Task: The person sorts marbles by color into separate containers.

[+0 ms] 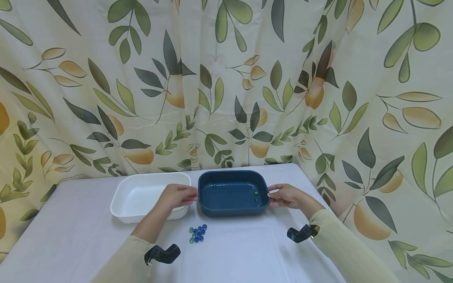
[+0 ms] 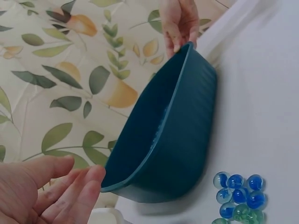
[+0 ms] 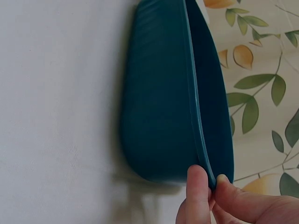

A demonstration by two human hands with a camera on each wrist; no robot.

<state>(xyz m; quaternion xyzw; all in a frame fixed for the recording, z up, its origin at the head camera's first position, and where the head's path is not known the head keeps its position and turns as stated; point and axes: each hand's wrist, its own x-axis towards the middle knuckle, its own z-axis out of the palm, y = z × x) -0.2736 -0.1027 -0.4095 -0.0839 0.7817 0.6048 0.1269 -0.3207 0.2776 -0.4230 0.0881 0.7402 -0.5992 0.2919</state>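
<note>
A dark blue rectangular basin (image 1: 231, 214) stands on the table, with a few small green marbles (image 1: 256, 193) inside. My right hand (image 1: 287, 195) pinches its right-hand rim; in the right wrist view the thumb (image 3: 233, 196) lies over the rim and the fingers are outside. At the opposite end is my left hand (image 1: 178, 196), its fingers fairly straight and the fingertips at the basin's outer edge. From the left wrist view, that hand's thumb (image 2: 53, 167) stays off the rim. Blue and green marbles (image 1: 198, 233) lie in a cluster on the cloth in front.
A white basin (image 1: 122, 214) stands left of the blue one, partly behind my left hand and forearm. White cloth (image 1: 247, 251) covers the table. A leaf-and-fruit patterned curtain (image 1: 226, 129) hangs directly behind the table's back edge.
</note>
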